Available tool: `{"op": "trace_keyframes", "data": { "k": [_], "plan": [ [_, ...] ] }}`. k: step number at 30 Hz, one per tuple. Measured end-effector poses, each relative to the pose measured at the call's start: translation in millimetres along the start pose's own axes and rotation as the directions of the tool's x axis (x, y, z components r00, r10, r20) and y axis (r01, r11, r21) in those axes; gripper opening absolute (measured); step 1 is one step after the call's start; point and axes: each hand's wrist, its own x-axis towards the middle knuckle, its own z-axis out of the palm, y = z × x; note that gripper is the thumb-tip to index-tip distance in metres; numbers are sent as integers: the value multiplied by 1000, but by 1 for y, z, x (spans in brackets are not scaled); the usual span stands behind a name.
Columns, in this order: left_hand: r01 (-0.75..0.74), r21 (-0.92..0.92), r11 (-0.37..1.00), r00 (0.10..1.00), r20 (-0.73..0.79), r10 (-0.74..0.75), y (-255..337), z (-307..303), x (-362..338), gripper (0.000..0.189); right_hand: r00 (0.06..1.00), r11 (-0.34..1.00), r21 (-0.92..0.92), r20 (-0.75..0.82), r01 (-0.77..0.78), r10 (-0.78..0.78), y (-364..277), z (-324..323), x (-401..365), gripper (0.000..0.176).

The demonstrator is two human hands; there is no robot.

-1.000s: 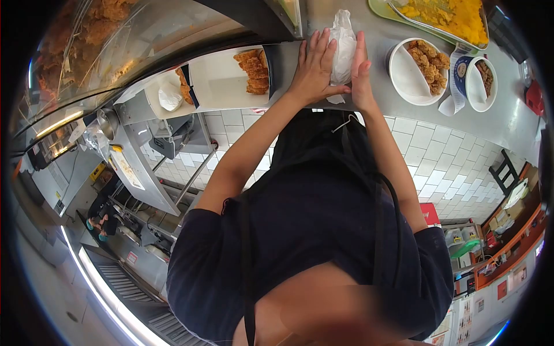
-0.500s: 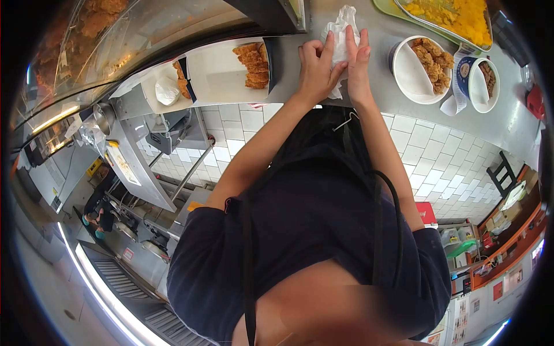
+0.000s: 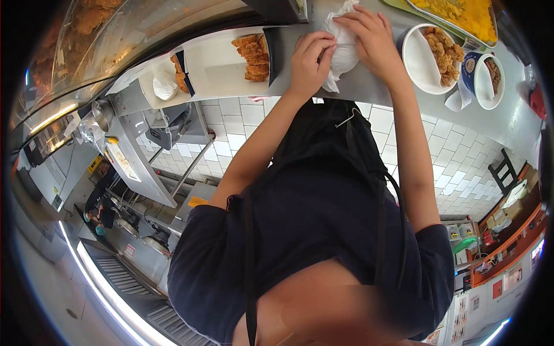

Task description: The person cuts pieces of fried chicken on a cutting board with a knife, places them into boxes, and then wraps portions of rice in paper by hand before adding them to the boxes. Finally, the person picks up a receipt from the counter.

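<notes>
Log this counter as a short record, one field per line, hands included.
surface: metal counter
centre: crumpled white paper, contents hidden
left hand: fingers bent at the paper's left edge, grip unclear
right hand: fingertips on the paper's upper part
left side: open carton with browned, crusted pieces; beyond it, a white wrapped bundle
right side: larger tub with crusted chunks; smaller tub beside it
upper right: yellow food in a tray

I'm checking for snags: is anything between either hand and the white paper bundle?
Nothing visible is: the left hand and right hand both touch the paper bundle. The chicken tub stands off to the right.
</notes>
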Motion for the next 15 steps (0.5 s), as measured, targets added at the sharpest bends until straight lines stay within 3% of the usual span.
{"op": "trace_keyframes", "data": {
  "k": [1,2,4,8,10,11,13,15],
  "plan": [
    [29,-15,999,999,24,-29,1,-3,2,7,1000,998,58,6,-30,29,0,0,0,38],
    [57,-27,998,997,46,-55,2,-6,5,7,1000,998,56,7,-27,27,0,-1,-2,38],
    [96,-36,995,991,99,-93,-1,-14,9,8,960,962,109,153,-251,233,-2,-6,-10,28],
    [162,-31,986,966,208,-152,2,-18,15,12,985,976,134,46,-173,169,1,-3,-18,23],
    [107,39,993,982,151,-112,1,-10,13,13,987,996,83,-153,-34,47,8,2,-11,15],
    [54,108,993,993,100,-65,4,-5,13,14,987,996,85,-152,-34,46,8,-2,-8,15],
    [49,163,985,996,60,-59,13,4,11,15,998,977,207,41,-56,49,8,-12,2,17],
    [48,217,975,998,20,-54,14,10,9,15,998,979,196,46,-58,50,19,1,1,14]
  ]
}}
